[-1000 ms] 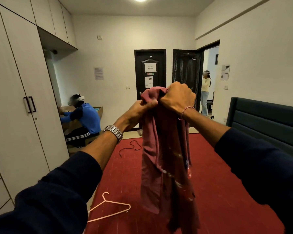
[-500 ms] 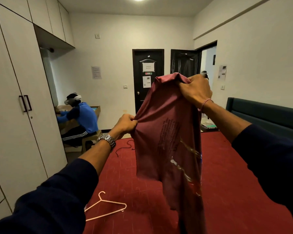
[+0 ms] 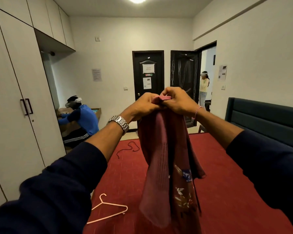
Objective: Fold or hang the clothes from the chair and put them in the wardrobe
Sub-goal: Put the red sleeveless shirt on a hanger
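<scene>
Hands: left hand (image 3: 143, 105) and right hand (image 3: 178, 101) together, both pinching the top of the shirt (image 3: 167, 162)
Shirt: maroon, hanging above the red bed (image 3: 235, 191)
Hanger (image 3: 108, 210): pink, on bed
Door sign (image 3: 148, 68): writing too small to read

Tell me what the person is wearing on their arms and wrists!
Both arms wear dark navy long sleeves, pushed up so the forearms are bare. The left sleeve looks soft and a bit wrinkled, and so does the right sleeve. On the left wrist sits a shiny silver metal watch with a chunky link band. On the right wrist is a thin pink and white thread bracelet.
</scene>
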{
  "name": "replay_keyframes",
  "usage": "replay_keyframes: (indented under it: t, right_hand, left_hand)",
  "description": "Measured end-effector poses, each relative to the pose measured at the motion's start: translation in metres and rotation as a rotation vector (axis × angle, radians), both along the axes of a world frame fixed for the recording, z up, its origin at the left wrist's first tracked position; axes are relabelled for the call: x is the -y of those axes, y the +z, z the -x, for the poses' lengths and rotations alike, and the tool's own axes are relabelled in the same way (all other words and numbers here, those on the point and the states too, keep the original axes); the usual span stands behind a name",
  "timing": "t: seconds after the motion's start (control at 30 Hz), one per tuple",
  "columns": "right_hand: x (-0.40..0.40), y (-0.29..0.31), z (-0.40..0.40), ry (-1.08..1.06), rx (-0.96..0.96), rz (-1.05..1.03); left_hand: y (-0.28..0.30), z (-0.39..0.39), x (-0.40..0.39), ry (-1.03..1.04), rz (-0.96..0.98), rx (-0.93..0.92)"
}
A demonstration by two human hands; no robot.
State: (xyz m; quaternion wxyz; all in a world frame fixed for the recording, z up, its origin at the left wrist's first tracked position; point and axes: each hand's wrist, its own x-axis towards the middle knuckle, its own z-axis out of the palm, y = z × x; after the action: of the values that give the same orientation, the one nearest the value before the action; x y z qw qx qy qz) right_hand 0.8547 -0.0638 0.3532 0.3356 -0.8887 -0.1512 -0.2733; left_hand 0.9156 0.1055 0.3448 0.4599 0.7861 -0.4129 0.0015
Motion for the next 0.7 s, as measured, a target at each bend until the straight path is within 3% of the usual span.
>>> replay_keyframes:
  t: [0.07, 0.13, 0.27, 0.37, 0.43, 0.5, 0.53, 0.6, 0.7]
  right_hand:
    - [0.008, -0.015, 0.002, 0.008, -0.026, -0.124]
    - [0.022, -0.041, 0.008, 0.119, -0.207, -0.196]
    - [0.050, -0.096, 0.012, 0.179, -0.640, 0.168]
    - [0.067, -0.100, 0.008, 0.086, -0.658, 0.164]
    - [0.069, -0.089, 0.010, 0.075, -0.617, 0.082]
    - [0.062, -0.071, 0.013, 0.101, -0.515, 0.078]
    - [0.054, -0.060, 0.015, 0.113, -0.439, 0.122]
    - [0.038, -0.043, 0.013, 0.131, -0.306, 0.199]
    - [0.011, -0.025, 0.010, 0.115, -0.226, 0.187]
  left_hand:
    - [0.003, -0.003, -0.004, -0.043, -0.047, 0.030]
    - [0.006, -0.009, -0.010, 0.017, -0.023, 0.060]
    - [0.008, -0.022, -0.024, 0.236, 0.218, 0.131]
    - [0.000, -0.032, -0.044, 0.450, 0.306, 0.086]
    - [-0.007, -0.038, -0.059, 0.651, 0.179, 0.099]
    - [-0.012, -0.036, -0.070, 0.822, -0.096, 0.158]
    - [-0.014, -0.033, -0.071, 0.792, -0.183, 0.150]
    - [-0.014, -0.018, -0.062, 0.468, -0.244, 0.062]
    - [-0.016, 0.016, -0.028, 0.030, -0.166, -0.072]
